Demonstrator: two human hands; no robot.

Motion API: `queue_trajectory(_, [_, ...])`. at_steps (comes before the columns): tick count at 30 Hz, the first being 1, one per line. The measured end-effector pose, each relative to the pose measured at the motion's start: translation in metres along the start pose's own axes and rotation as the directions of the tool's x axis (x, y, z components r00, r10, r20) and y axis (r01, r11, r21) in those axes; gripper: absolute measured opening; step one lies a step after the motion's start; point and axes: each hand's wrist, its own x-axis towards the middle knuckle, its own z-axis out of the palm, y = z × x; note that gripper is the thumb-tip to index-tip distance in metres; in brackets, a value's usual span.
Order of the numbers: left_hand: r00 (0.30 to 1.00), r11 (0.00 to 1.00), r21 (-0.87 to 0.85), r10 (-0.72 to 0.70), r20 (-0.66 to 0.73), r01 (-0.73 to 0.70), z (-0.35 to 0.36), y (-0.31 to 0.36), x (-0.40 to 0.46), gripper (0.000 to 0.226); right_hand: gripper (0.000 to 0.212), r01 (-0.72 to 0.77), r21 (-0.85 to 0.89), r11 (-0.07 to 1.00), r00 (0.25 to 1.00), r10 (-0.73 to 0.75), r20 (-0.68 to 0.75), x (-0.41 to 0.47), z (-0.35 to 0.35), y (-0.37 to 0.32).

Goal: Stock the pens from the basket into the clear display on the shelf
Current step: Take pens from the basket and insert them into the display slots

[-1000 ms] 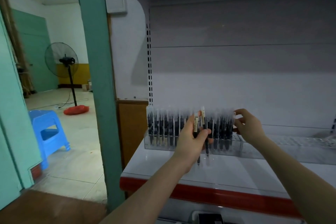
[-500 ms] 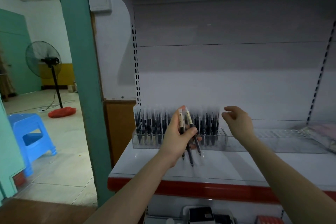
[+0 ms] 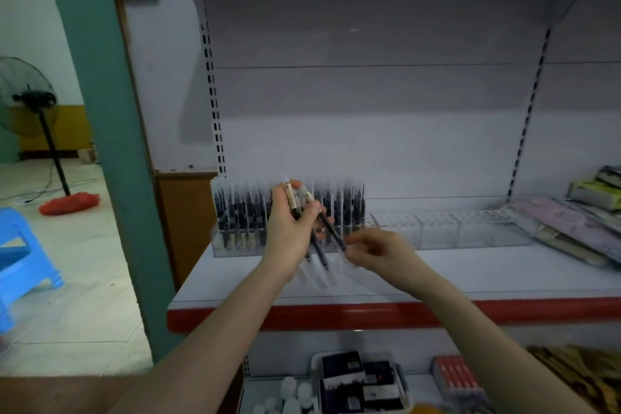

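A clear display (image 3: pixel 228 245) stands at the back left of the white shelf (image 3: pixel 470 276), packed with several upright black pens (image 3: pixel 242 212). My left hand (image 3: pixel 290 232) grips a small bunch of black pens (image 3: pixel 331 232) in front of the display, their tips slanting down to the right. My right hand (image 3: pixel 379 250) is blurred, just right of those tips, with its fingers curled toward the lowest pen; whether it pinches the pen is unclear. The basket is out of view.
More clear, unfilled display trays (image 3: pixel 470 228) run along the shelf to the right. Packaged stationery (image 3: pixel 578 228) lies at the far right. A teal post (image 3: pixel 100 111) stands left of the shelf. Boxes (image 3: pixel 356 383) fill the lower shelf. A blue stool (image 3: pixel 20 255) and a fan (image 3: pixel 30 101) stand on the floor.
My right hand dropped from beside the display's pens down to the tips of the pens in my left hand. My view swung to the right.
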Motion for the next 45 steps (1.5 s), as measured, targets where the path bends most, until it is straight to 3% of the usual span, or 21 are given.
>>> queue_trajectory(3, [1.0,1.0,-0.019,-0.002,-0.013,0.002,0.002,0.002,-0.002,0.02,0.006,-0.044,0.071,0.997,0.999,0.042,0.02,-0.005,-0.003,-0.003])
queue_trajectory(7, [0.996,0.993,-0.09,-0.075,-0.048,0.07,0.003,0.003,-0.003,0.017,0.009,-0.15,0.45,0.88,0.975,0.206,-0.078,-0.005,-0.014,-0.006])
queue_trajectory(10, [0.991,0.988,-0.095,-0.128,-0.031,0.125,0.004,0.003,-0.004,0.014,0.009,-0.136,0.821,0.554,0.936,0.344,-0.078,0.001,-0.021,-0.003])
queue_trajectory(12, [0.99,0.986,-0.091,-0.142,-0.024,0.139,0.006,0.003,-0.005,0.014,0.011,-0.083,0.943,0.321,0.904,0.423,-0.065,0.007,-0.025,0.0])
queue_trajectory(14, [0.989,0.987,-0.08,-0.141,-0.039,0.138,0.006,0.004,-0.004,0.014,0.012,-0.042,0.972,0.229,0.878,0.473,-0.073,0.012,-0.029,0.005])
queue_trajectory(19, [0.99,0.991,-0.073,-0.115,-0.079,0.11,0.003,0.006,-0.001,0.021,0.006,0.041,0.953,0.299,0.847,0.496,-0.192,0.02,-0.048,0.019])
queue_trajectory(23, [0.989,0.99,-0.098,-0.11,-0.102,0.1,0.002,0.005,0.002,0.023,0.018,0.15,0.928,0.342,0.816,0.487,-0.311,0.021,-0.062,0.019])
queue_trajectory(27, [0.984,0.987,-0.12,-0.127,-0.125,0.112,0.005,0.003,0.005,0.014,0.01,0.164,0.852,0.497,0.677,0.571,-0.463,0.025,-0.067,0.02])
queue_trajectory(30, [0.984,0.987,-0.123,-0.123,-0.125,0.108,0.007,0.003,0.006,0.01,0.018,0.189,0.75,0.634,0.572,0.55,-0.609,0.035,-0.071,0.019])
queue_trajectory(32, [0.986,0.988,-0.113,-0.115,-0.117,0.102,0.007,0.004,0.006,0.006,0.025,0.195,0.683,0.704,0.545,0.502,-0.672,0.041,-0.073,0.017])
queue_trajectory(37, [0.99,0.994,-0.08,-0.087,-0.113,0.079,0.009,0.007,0.006,0.008,0.024,0.129,0.473,0.871,0.589,0.316,-0.743,0.059,-0.067,0.008])
queue_trajectory(45, [0.993,0.996,-0.036,-0.084,-0.085,0.082,0.008,0.004,0.007,0.01,0.028,0.05,0.187,0.981,0.763,0.084,-0.641,0.08,-0.053,0.0])
